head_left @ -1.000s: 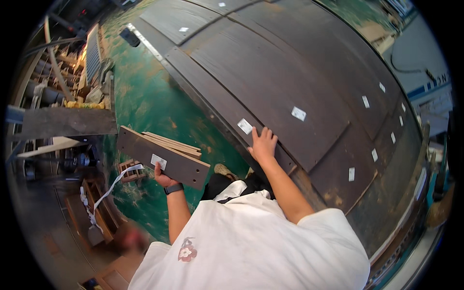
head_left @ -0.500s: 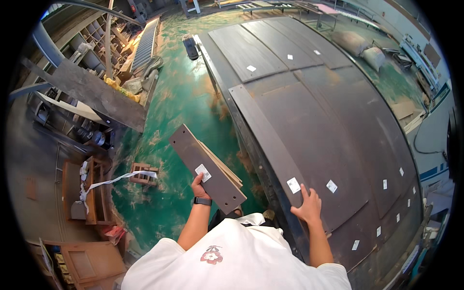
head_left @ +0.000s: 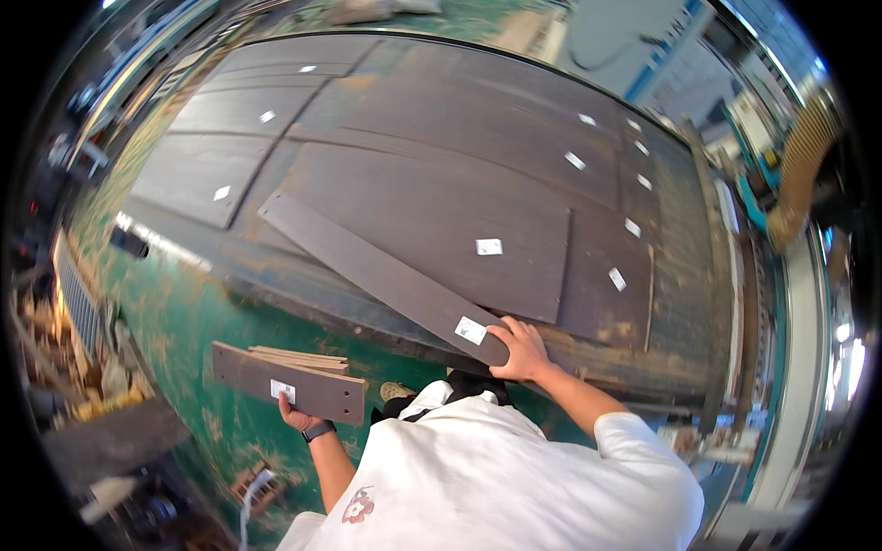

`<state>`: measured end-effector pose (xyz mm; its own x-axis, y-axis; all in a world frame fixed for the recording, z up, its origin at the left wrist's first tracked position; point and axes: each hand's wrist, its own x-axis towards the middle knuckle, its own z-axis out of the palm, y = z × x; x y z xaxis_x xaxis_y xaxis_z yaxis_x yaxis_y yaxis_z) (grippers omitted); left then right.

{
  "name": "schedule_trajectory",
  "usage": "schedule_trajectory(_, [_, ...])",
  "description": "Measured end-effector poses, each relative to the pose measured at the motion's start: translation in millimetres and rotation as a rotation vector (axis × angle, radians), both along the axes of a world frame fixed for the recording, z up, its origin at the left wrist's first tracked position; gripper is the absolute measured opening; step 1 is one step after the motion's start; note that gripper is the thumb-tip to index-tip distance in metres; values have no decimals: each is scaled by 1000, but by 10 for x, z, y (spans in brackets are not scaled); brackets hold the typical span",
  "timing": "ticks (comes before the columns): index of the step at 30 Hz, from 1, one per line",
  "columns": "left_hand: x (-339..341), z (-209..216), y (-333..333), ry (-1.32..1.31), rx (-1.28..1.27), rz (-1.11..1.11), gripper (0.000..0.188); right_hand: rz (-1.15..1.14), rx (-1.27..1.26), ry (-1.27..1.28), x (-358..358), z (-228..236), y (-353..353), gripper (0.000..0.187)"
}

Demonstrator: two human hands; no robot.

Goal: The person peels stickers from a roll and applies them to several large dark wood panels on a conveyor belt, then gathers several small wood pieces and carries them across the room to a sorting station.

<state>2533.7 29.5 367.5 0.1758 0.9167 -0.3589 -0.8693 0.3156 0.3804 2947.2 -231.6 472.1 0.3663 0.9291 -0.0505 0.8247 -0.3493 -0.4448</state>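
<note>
My left hand, a dark watch at its wrist, grips a small stack of short boards out over the floor. The top one is a dark brown board with a white label and drilled holes at its ends; paler board edges fan out behind it. On the large table, my right hand is closed around the near end of a long narrow brown board, thumb and fingers at its edges. That board lies slantwise, partly over a wide brown panel, and bears a white label beside my hand.
Several more labelled brown panels cover the dusty machine table. A ribbed hose and machine frame stand at the right. Green floor with sawdust runs along the table, with a small wooden stool and scrap wood at the left.
My view and body have turned right along the table. My right hand has closed on the long board's end and swung it away from the wide panel's side. The left hand keeps its stack.
</note>
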Motion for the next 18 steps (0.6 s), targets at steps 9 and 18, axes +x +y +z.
schedule_trajectory(9, [589, 40, 142, 6, -143, -95, 55, 24, 56, -46, 812, -264, -252, 56])
schedule_trajectory(18, [1205, 306, -12, 179, -54, -106, 54, -1000, -8, 220, 1934, -880, 607, 83])
